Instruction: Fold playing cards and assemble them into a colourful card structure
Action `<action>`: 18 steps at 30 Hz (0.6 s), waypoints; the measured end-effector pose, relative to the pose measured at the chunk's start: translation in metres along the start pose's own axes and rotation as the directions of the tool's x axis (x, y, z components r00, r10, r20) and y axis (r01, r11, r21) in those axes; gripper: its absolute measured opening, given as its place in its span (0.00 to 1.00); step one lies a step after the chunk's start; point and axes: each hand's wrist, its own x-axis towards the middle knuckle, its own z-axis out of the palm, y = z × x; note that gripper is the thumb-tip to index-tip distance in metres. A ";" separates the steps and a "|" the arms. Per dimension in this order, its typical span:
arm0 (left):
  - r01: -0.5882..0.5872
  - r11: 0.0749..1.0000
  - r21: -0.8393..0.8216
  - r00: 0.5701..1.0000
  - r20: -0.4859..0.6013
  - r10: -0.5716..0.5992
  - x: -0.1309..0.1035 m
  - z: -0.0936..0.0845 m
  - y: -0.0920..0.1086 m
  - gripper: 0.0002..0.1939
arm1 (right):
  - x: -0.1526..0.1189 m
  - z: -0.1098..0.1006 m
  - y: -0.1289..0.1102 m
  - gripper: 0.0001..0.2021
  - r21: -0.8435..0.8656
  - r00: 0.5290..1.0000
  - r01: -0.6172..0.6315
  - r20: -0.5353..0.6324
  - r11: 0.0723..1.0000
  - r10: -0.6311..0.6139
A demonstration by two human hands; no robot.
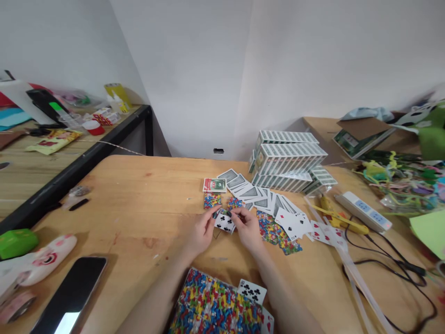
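Between my left hand (203, 229) and my right hand (248, 227) is a playing card (224, 222) with black clubs, pinched by the fingers of both at its upper sides. Something dark and colourful shows along its top edge, too small to make out. Just beyond lie two small multicoloured pieces and a card box (214, 185) with a green and red front. Fanned playing cards (259, 195) spread to the right, some face down, some face up. Near my forearms sits a large multicoloured patterned panel (215, 306), with a ten of clubs (252, 291) sticking out at its edge.
Stacked striped card boxes (288, 160) stand at the back right. A yellow glue gun (340, 218), a power strip (364, 211) and loose black cables lie to the right. On the left are a phone (71, 294), a white plush item and a green object (18, 243).
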 end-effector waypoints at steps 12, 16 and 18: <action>0.005 0.999 0.047 0.995 -0.099 0.000 0.001 0.005 0.006 0.09 | -0.010 0.001 -0.014 0.08 -0.329 0.925 0.367 0.033 0.870 -0.378; 0.011 0.997 0.077 0.992 -0.128 -0.001 0.000 0.005 0.010 0.10 | -0.012 0.001 -0.013 0.09 -0.369 0.901 0.419 0.059 0.830 -0.429; 0.003 0.995 0.100 0.991 -0.135 0.011 0.000 0.006 0.011 0.11 | -0.012 0.002 -0.013 0.09 -0.373 0.897 0.426 0.058 0.824 -0.438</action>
